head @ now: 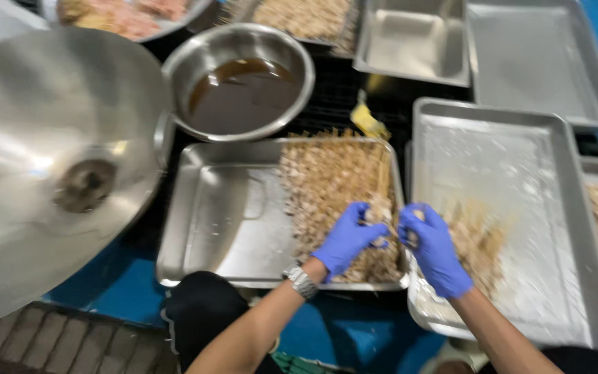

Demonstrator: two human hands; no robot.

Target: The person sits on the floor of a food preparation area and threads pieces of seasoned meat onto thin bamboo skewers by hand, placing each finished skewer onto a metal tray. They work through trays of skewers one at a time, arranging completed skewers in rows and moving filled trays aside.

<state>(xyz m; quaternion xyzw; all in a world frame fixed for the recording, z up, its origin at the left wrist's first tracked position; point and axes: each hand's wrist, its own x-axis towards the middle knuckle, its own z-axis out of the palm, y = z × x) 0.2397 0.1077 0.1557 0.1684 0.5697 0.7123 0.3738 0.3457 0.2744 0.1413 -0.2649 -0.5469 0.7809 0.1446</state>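
here both forearms reach in from the bottom edge and meet over the seam between two trays, each hand in a blue glove. the left hand (pixel 346 239) is curled, its fingers (pixel 363 216) clenched around a lump of pale meat on a skewer (pixel 381 208), a metal watch (pixel 302 282) on the wrist below. the right hand (pixel 436 249) faces it with the knuckles up, its fingers (pixel 410 218) bent in towards the same piece, but the blur hides whether they grip it or only touch. the skewer is thin, light wood, its stick rising away from the hands over the heap of skewered meat (pixel 333 183), which is beige, chunky and fills the right half of the middle tray (pixel 223 215). to the right a bigger shallow tray (pixel 500 159), dusted white, carries a smaller blurred pile of skewers (pixel 479 242) just beside the right hand. counted: two gloved hands, one round steel bowl of brown sauce (pixel 240 83) behind the middle tray, one big domed steel lid (pixel 50 159) on the left, two more bare steel trays at the back right, and one further tray of meat cut off by the right edge.
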